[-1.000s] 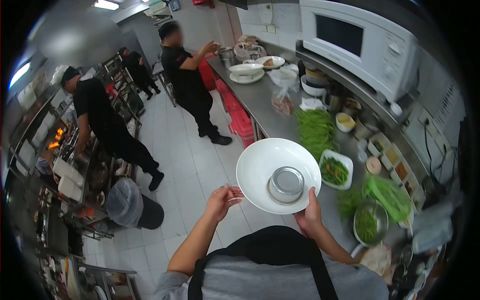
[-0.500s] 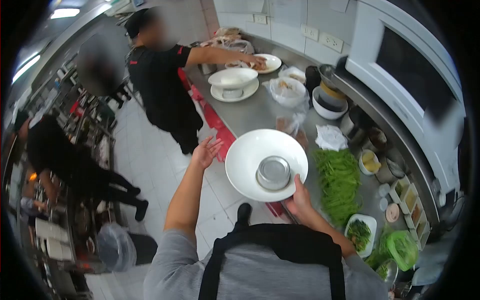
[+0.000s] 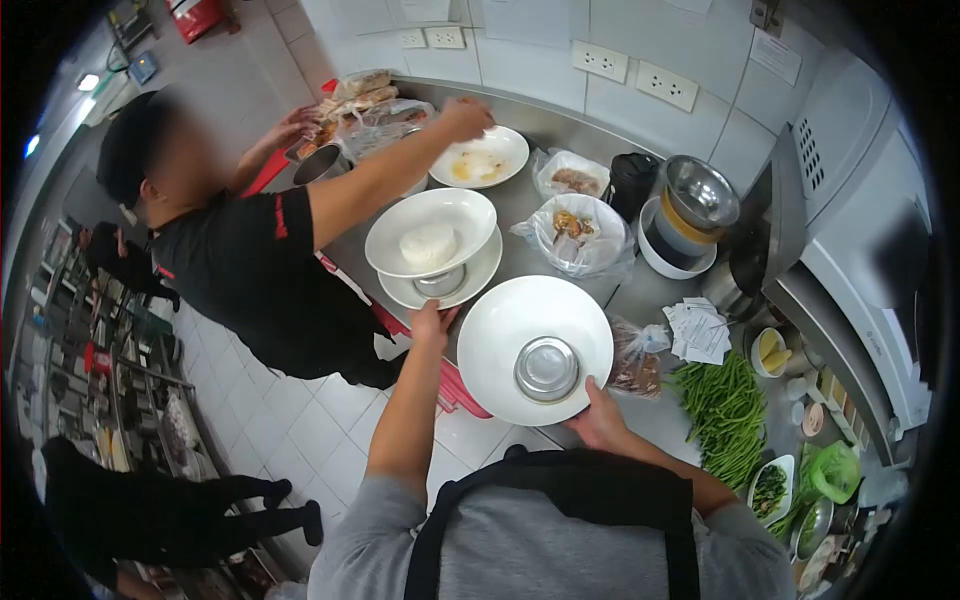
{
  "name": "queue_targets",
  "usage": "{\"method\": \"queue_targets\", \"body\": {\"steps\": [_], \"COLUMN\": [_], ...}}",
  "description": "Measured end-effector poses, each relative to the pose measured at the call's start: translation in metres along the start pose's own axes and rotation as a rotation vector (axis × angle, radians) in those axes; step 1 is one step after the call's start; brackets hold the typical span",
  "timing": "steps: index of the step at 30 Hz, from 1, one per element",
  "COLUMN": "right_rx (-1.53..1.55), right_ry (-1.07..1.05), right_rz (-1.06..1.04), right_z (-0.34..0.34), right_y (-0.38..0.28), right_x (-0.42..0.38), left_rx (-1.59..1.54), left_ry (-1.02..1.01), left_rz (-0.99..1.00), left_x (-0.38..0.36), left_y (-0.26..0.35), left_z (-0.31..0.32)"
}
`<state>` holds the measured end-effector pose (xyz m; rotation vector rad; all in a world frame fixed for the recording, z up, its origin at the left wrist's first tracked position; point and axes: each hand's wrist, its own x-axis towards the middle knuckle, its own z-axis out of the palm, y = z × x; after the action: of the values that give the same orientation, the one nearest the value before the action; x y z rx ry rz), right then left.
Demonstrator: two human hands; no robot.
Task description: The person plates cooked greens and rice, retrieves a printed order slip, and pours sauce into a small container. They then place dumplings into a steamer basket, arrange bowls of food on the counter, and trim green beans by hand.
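Observation:
My right hand (image 3: pixel 602 418) grips the lower right rim of a wide white bowl (image 3: pixel 500 325), its fingers mostly hidden beneath. Inside that bowl stands a small round metal tin (image 3: pixel 547 369). At the front edge of the counter, my left hand (image 3: pixel 431 325) is closed on the near rim of a white plate (image 3: pixel 480 285), with part of the fingers under it. On this plate rests another metal tin (image 3: pixel 440 284), and on top of that a white bowl (image 3: pixel 385 240) holding a mound of white rice (image 3: pixel 428 246).
A co-worker in black (image 3: pixel 250 240) reaches over a sauce-stained plate (image 3: pixel 508 152) at the left. Bagged food bowls (image 3: pixel 580 235), stacked metal bowls (image 3: pixel 700 195) and green beans (image 3: pixel 715 410) line the counter. A white appliance (image 3: pixel 860 220) juts in at right.
My left hand has gone from spread in the air to the plate's rim. The view has turned, bringing the counter nearer. The co-worker's hand has lifted off the far plate, where food lay.

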<state>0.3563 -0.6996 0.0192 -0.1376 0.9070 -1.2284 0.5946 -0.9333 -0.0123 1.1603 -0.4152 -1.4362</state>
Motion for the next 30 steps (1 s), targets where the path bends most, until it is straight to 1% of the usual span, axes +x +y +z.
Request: {"method": "queue_targets", "body": {"steps": [1,2,4,6,7,8,10,11,12,13,14,15,16,18,19,20,22,23,24,25,26,27,28,29,30], "right_rx": [-0.073,-0.081,-0.098,0.077,0.166,0.201,0.279,0.313,0.361,0.348,0.336,0.315,0.298,0.320,0.219,0.112,0.024,-0.053,-0.141,-0.244,-0.341,-0.440,-0.541,-0.667,-0.794], "right_ry": [0.080,0.063,0.023,-0.073,-0.123,-0.132,-0.141,-0.223,-0.165,-0.095,-0.024,-0.013,0.002,0.027,-0.106,-0.225,-0.433,-0.438,-0.441,-0.449,-0.371,-0.296,-0.221,-0.116,-0.009], "right_rz": [0.056,0.117,0.245,0.333,0.375,0.357,0.315,0.272,0.245,0.240,0.234,0.235,0.231,0.427,0.442,0.446,0.417,0.317,0.230,0.154,0.007,-0.131,-0.260,-0.394,-0.521], "right_z": [0.005,0.005,0.001,-0.005,-0.008,-0.001,0.022,0.022,0.027,0.040,0.056,0.071,0.082,0.081,0.071,0.058,0.040,0.030,0.026,0.019,0.008,-0.005,-0.020,-0.036,-0.054], "right_y": [-0.007,-0.012,-0.017,-0.006,-0.001,0.002,0.009,0.019,0.025,0.027,0.026,0.023,0.020,0.018,0.020,0.022,0.023,0.018,0.011,0.005,0.000,-0.004,-0.006,-0.006,-0.005], "right_x": [-0.002,0.001,0.005,0.019,0.023,0.023,0.027,0.037,0.046,0.049,0.049,0.042,0.036,0.033,0.026,0.016,-0.015,-0.037,-0.062,-0.084,-0.109,-0.133,-0.158,-0.185,-0.212], "left_rx": [0.026,0.070,0.089,0.207,0.209,0.234,0.296,0.314,0.335,0.304,0.311,0.270,0.196,0.013,0.010,0.073,0.165,0.486,0.198,0.279,0.309,0.477,0.590,0.586,0.576], "left_ry": [0.014,-0.048,-0.056,-0.022,0.008,0.033,0.010,0.019,0.022,0.027,0.098,0.024,0.007,-0.257,-0.288,-0.197,-0.121,-0.056,0.079,0.247,0.246,0.267,0.191,0.073,-0.043], "left_rz": [-0.022,-0.016,0.046,0.089,0.105,0.104,0.077,0.079,0.081,0.083,0.057,0.071,0.049,0.104,0.158,0.160,0.257,0.435,0.289,0.432,0.625,0.912,0.981,1.076,1.168], "left_x": [0.007,0.028,0.026,0.050,0.059,0.060,0.086,0.094,0.101,0.116,0.113,0.132,0.133,0.136,0.126,0.126,0.118,0.110,0.073,0.024,0.015,0.015,-0.053,-0.105,-0.141], "left_y": [0.004,0.004,0.025,0.037,0.042,0.053,0.065,0.071,0.075,0.075,0.081,0.078,0.079,0.070,0.065,0.065,0.053,0.041,0.046,0.037,0.022,0.008,0.003,-0.008,-0.022], "left_z": [-0.012,-0.032,-0.043,-0.059,-0.065,-0.065,-0.078,-0.079,-0.078,-0.082,-0.076,-0.090,-0.091,-0.103,-0.098,-0.092,-0.101,-0.111,-0.082,-0.060,-0.064,-0.071,-0.040,-0.012,0.006]}}
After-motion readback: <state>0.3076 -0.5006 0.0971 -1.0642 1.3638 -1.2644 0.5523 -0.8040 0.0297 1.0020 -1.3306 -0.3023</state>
